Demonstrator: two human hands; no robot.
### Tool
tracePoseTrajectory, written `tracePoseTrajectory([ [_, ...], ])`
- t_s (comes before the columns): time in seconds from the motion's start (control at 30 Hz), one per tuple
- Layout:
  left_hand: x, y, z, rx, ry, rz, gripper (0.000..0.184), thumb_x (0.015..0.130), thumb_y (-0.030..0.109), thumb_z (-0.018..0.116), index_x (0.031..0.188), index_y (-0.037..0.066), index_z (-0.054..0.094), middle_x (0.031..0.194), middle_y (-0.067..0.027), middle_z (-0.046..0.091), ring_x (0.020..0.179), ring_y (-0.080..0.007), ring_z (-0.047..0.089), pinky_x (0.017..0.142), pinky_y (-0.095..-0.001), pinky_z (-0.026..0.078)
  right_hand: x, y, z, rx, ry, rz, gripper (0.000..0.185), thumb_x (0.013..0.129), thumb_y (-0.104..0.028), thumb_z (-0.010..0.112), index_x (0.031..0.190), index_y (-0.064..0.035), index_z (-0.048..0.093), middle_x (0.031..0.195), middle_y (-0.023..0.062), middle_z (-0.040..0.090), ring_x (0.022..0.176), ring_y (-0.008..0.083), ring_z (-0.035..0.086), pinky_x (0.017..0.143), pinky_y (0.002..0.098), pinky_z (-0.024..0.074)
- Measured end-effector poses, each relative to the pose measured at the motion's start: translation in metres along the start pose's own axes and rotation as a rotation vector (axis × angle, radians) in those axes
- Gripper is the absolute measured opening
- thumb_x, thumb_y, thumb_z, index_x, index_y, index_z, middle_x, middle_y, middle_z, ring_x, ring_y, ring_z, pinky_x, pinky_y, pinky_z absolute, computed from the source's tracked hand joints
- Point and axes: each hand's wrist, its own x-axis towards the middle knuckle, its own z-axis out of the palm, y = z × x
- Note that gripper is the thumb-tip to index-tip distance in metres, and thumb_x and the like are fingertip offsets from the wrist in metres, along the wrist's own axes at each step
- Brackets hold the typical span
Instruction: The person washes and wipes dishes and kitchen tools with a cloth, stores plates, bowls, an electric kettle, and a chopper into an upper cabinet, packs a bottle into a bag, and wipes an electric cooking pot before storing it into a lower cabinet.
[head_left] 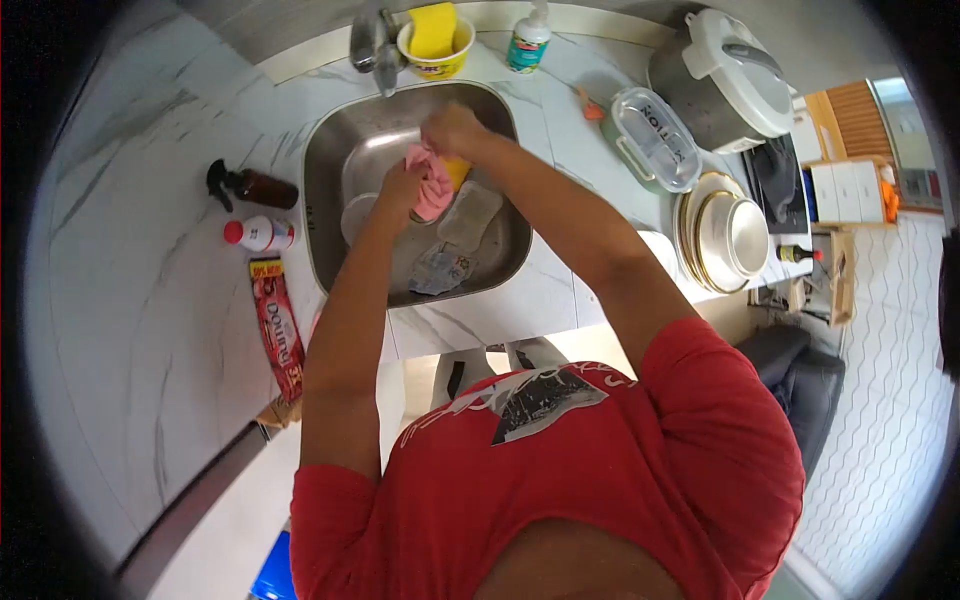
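Note:
Both my hands are over the steel sink [318, 235]. My left hand [405, 187] is closed on a bunched pink cloth [432, 188]. My right hand [452, 130] is curled at the cloth's upper end, its fingertips partly hidden. A yellow object [457, 170] shows beside the cloth, below my right hand; its kind is unclear. Under the hands lies a translucent plastic piece [470, 215]. A crumpled printed plastic packet [440, 268] sits near the sink's front. At the left, a pale round piece [358, 215] is partly covered by my left forearm.
A faucet [375, 50], a tub holding a yellow sponge [433, 30] and a soap bottle [528, 42] stand behind the sink. Left are a spray bottle [262, 188], white bottle [262, 234] and red packet [278, 325]. Right are a food container [652, 140], rice cooker [725, 80] and stacked bowls [745, 240].

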Motion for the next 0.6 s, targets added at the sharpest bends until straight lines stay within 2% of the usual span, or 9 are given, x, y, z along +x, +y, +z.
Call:
tracePoseTrajectory([
  [0.03, -0.011, 0.000, 0.006, -0.187, -0.062, -0.009, 0.019, 0.086, 0.020, 0.053, 0.096, 0.003, 0.055, 0.083, -0.0061, 0.059, 0.074, -0.0150, 0.057, 0.064, -0.0269, 0.047, -0.020, 0.000, 0.019, 0.354, -0.064, 0.127, 0.019, 0.082, -0.021, 0.057, 0.091, -0.0049, 0.062, 0.076, 0.0112, 0.062, 0.062, 0.0219, 0.062, 0.050, 0.0349, 0.0512],
  [0.07, -0.012, -0.005, 0.011, -0.183, -0.085, -0.006, 0.019, 0.086, 0.020, 0.053, 0.096, 0.003, 0.055, 0.083, -0.0061, 0.059, 0.074, -0.0150, 0.057, 0.064, -0.0269, 0.047, -0.045, -0.004, 0.031, 0.708, -0.115, 0.249, 0.019, 0.080, -0.021, 0.058, 0.091, -0.0055, 0.062, 0.076, 0.0128, 0.063, 0.064, 0.0251, 0.064, 0.052, 0.0365, 0.0522],
  [0.13, -0.011, -0.037, 0.023, -0.207, -0.225, -0.030, 0.039, 0.085, 0.010, 0.052, 0.122, 0.000, 0.046, 0.096, -0.0072, 0.058, 0.087, -0.0164, 0.057, 0.074, -0.0266, 0.046, -0.096, -0.032, 0.004, 0.896, -0.018, 0.419, 0.024, 0.077, -0.024, 0.060, 0.094, -0.0074, 0.063, 0.085, 0.0151, 0.064, 0.067, 0.0313, 0.064, 0.060, 0.0370, 0.0534],
  [0.23, -0.010, -0.080, 0.032, 0.103, -0.198, 0.083, 0.051, 0.085, 0.016, 0.055, 0.131, 0.002, 0.039, 0.116, -0.0095, 0.053, 0.105, -0.0195, 0.053, 0.086, -0.0290, 0.043, -0.121, -0.034, 0.055, 0.569, 0.111, 0.395, 0.028, 0.075, -0.028, 0.063, 0.097, -0.0096, 0.063, 0.091, 0.0170, 0.063, 0.073, 0.0341, 0.063, 0.067, 0.0372, 0.0527],
  [0.3, -0.013, -0.087, 0.036, 0.190, -0.156, 0.015, 0.057, 0.084, 0.017, 0.056, 0.135, 0.003, 0.034, 0.119, -0.0105, 0.051, 0.106, -0.0212, 0.052, 0.086, -0.0305, 0.043, -0.127, -0.052, 0.065, 0.227, 0.129, 0.160, 0.027, 0.074, -0.031, 0.065, 0.095, -0.0136, 0.066, 0.090, 0.0154, 0.064, 0.080, 0.0322, 0.063, 0.069, 0.0391, 0.0515],
  [0.4, -0.011, -0.110, 0.035, 0.139, -0.142, -0.117, 0.065, 0.084, 0.020, 0.055, 0.140, 0.005, 0.027, 0.125, -0.0119, 0.047, 0.109, -0.0241, 0.051, 0.087, -0.0334, 0.043, -0.113, -0.045, 0.168, 0.231, -0.010, 0.076, 0.031, 0.072, -0.035, 0.065, 0.096, -0.0144, 0.067, 0.090, 0.0156, 0.064, 0.084, 0.0307, 0.063, 0.070, 0.0426, 0.0501],
  [0.47, -0.010, -0.116, 0.039, 0.008, -0.192, -0.190, 0.066, 0.085, 0.023, 0.054, 0.141, 0.006, 0.024, 0.128, -0.0124, 0.046, 0.110, -0.0253, 0.050, 0.086, -0.0348, 0.043, -0.103, -0.052, 0.178, 0.165, 0.056, 0.152, 0.030, 0.070, -0.033, 0.066, 0.093, -0.0136, 0.068, 0.090, 0.0151, 0.064, 0.084, 0.0302, 0.063, 0.071, 0.0435, 0.0500],
  [0.53, -0.019, -0.101, 0.044, 0.104, -0.104, -0.338, 0.061, 0.092, 0.014, 0.040, 0.145, 0.009, 0.010, 0.135, -0.0147, 0.042, 0.120, -0.0233, 0.044, 0.098, -0.0324, 0.035, -0.106, -0.057, 0.168, 0.103, 0.121, 0.212, 0.029, 0.068, -0.031, 0.066, 0.090, -0.0128, 0.069, 0.090, 0.0147, 0.065, 0.084, 0.0297, 0.064, 0.072, 0.0445, 0.0498],
  [0.6, -0.015, -0.119, 0.042, -0.010, -0.132, -0.345, 0.061, 0.092, 0.015, 0.040, 0.145, 0.010, 0.012, 0.135, -0.0142, 0.042, 0.121, -0.0236, 0.043, 0.098, -0.0343, 0.036, -0.107, -0.064, 0.114, 0.282, -0.237, 0.404, 0.022, 0.064, -0.026, 0.069, 0.079, -0.0100, 0.070, 0.089, 0.0149, 0.065, 0.085, 0.0304, 0.064, 0.074, 0.0441, 0.0500],
])
